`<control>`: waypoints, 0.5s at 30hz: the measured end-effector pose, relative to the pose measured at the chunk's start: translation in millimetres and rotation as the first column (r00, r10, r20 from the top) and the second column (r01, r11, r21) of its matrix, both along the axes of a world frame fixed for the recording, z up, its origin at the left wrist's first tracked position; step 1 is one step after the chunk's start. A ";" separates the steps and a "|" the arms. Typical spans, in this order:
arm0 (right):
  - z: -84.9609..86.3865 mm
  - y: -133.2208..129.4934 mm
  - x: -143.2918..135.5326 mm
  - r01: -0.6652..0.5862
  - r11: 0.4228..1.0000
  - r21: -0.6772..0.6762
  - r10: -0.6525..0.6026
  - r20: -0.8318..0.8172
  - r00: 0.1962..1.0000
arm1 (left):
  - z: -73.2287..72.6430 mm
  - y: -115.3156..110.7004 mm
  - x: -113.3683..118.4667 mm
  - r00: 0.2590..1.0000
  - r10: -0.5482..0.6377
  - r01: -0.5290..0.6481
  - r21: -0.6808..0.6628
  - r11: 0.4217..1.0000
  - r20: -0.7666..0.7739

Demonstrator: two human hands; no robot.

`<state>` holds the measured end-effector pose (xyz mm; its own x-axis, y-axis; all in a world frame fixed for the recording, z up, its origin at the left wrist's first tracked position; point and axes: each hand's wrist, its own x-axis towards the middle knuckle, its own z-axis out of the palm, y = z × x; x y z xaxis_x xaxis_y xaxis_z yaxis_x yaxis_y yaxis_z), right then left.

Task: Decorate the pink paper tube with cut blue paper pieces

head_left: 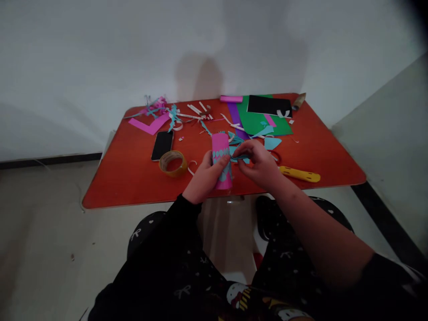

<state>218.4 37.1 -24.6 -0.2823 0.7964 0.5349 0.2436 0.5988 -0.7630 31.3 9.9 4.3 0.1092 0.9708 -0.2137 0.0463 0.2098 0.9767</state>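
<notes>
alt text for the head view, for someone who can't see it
A person's left hand holds a pink tube with blue scallops, while the right hand pinches blue paper close beside it. A tape roll, phone and paper scraps lie on the red table.

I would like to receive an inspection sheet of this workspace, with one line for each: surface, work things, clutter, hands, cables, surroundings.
Surface: red-orange table, rounded corners, paper scraps scattered over its far and middle parts.
Work things: pink tube with rows of blue scale-like pieces; blue paper piece beside it.
Clutter: phone with dark screen, tape roll, yellow item, green sheet, black sheet, pink offcut.
Hands: left hand grips the tube; right hand pinches the blue piece.
Cables: thin pale strand left of the table; cannot tell if it is a cable.
Surroundings: pale wall behind, pale floor with dark border.
</notes>
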 end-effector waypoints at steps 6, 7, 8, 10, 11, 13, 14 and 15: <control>-1.3 3.6 0.6 -0.040 0.997 -0.068 0.037 -0.056 0.998 | 1.1 -1.3 -1.2 1.000 -0.029 0.029 -0.002 1.000 0.012; -1.4 4.1 0.9 -0.052 0.996 -0.075 0.047 -0.067 0.997 | 0.8 -1.4 -1.8 0.999 -0.036 0.036 -0.004 0.999 0.015; -1.4 4.5 1.1 -0.065 0.994 -0.082 0.059 -0.077 0.995 | 0.5 -1.4 -2.5 0.999 -0.043 0.043 -0.008 0.999 0.017; -1.2 4.9 1.9 -0.088 0.991 -0.098 0.080 -0.085 0.993 | 0.3 -1.6 -3.7 0.998 -0.057 0.057 -0.015 0.998 0.027; -1.1 5.0 2.3 -0.094 0.990 -0.107 0.086 -0.079 0.993 | 0.2 -1.6 -4.3 0.998 -0.062 0.063 -0.017 0.998 0.032; -0.7 4.8 3.1 -0.096 0.987 -0.129 0.088 -0.061 0.994 | 0.1 -1.6 -5.1 0.997 -0.073 0.074 -0.022 0.997 0.040; -0.6 4.7 3.5 -0.096 0.986 -0.139 0.090 -0.053 0.995 | -0.1 -1.5 -5.3 0.996 -0.078 0.079 -0.024 0.997 0.042; -0.5 4.6 3.8 -0.098 0.984 -0.147 0.092 -0.046 0.995 | -0.4 -1.4 -5.6 0.996 -0.082 0.083 -0.025 0.996 0.043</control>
<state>222.2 41.7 -25.1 -0.3420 0.8383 0.4247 0.1596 0.4972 -0.8528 25.7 8.5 3.9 0.1981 0.9521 -0.2328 0.0238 0.2328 0.9722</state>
